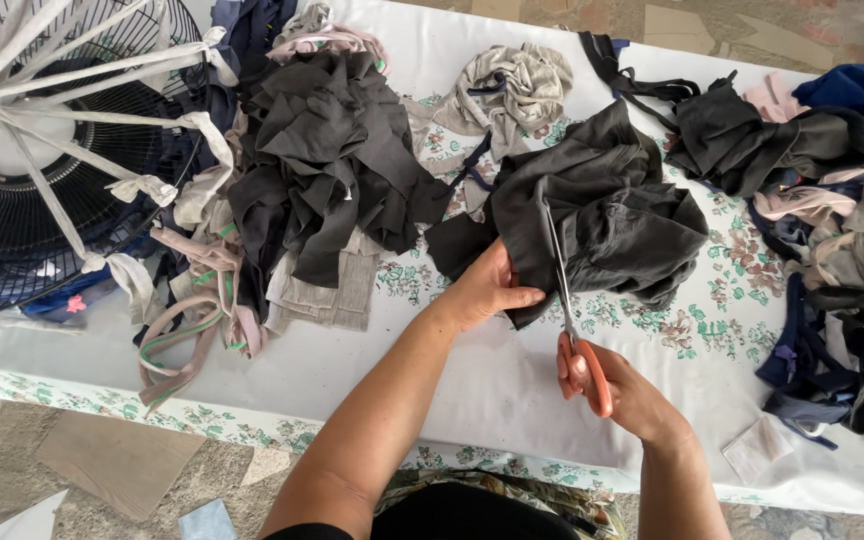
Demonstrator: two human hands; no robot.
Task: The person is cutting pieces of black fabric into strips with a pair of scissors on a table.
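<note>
Both hands work mid-table: the left hand (487, 290) pinches the edge of a dark cloth (602, 215), while the right hand (622, 390) is closed around orange-handled scissors (567, 300), blades lying on that cloth. Underneath is a table (492, 380) with a white floral cover, on stone paving. Scrap piles (322, 160) lie on either side, and a fan (42, 150) stands far left.

The scissors (584, 372) have orange handles, and the cloth (602, 220) they cut is dark grey. The bench (472, 380) cover is white with green-and-pink flowers; a black fan (52, 160) stands at its left edge.
</note>
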